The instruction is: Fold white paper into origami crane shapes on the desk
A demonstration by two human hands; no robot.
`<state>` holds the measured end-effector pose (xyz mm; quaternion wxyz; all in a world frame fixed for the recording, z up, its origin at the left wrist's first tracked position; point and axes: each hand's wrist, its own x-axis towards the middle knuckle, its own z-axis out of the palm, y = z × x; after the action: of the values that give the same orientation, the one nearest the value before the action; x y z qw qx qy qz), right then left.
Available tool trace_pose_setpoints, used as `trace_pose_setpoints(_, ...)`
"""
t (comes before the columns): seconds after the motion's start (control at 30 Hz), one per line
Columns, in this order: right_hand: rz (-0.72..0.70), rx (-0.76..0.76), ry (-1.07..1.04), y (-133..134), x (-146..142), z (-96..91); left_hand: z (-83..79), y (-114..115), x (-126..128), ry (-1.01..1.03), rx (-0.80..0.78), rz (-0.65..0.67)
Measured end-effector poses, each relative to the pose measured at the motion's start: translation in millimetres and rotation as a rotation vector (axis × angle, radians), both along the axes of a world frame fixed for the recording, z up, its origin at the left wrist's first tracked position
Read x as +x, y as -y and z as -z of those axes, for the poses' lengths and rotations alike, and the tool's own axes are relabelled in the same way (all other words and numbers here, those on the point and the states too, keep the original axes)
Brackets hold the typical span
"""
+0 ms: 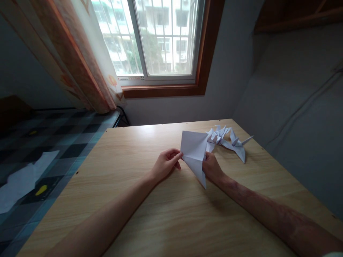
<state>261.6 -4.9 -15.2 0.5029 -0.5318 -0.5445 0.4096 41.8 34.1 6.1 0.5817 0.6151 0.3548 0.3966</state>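
Observation:
A partly folded white paper [193, 150], kite-shaped with a long point toward me, is held just above the wooden table [134, 150]. My left hand [166, 164] pinches its left corner between thumb and fingers. My right hand [211, 167] grips the paper's right edge from behind, its fingers mostly hidden by the sheet. Just behind the paper, folded white paper cranes [227, 141] lie together on the table.
A grey wall runs along the table's right side. A window with a brown sill and a patterned curtain [80, 64] stand behind. To the left lies a checked bed cover [40, 150] with loose white paper sheets [21, 178] on it.

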Motion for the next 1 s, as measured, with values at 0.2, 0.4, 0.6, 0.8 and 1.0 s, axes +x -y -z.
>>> trace_pose_setpoints(0.2, 0.017, 0.041, 0.112, -1, 1, -2.9, 3.3, -2, 0, 0.029, -0.031, -0.014)
trace_pose_setpoints(0.4, -0.022, 0.062, 0.078, 1, 1, -2.7, -1.0, -1, -2, 0.089, -0.030, 0.035)
trace_pose_setpoints(0.6, -0.037, 0.097, 0.029, 2, 0, -3.6, -0.6, -1, 0, 0.120, -0.083, 0.036)
trace_pose_setpoints(0.8, -0.059, 0.076, -0.011, 4, 0, 2.9, -0.2, -2, -1, 0.122, -0.087, 0.018)
trace_pose_setpoints(1.0, -0.048, 0.082, 0.057, 5, -1, 6.3, 3.0, -4, 1, 0.084, -0.048, -0.031)
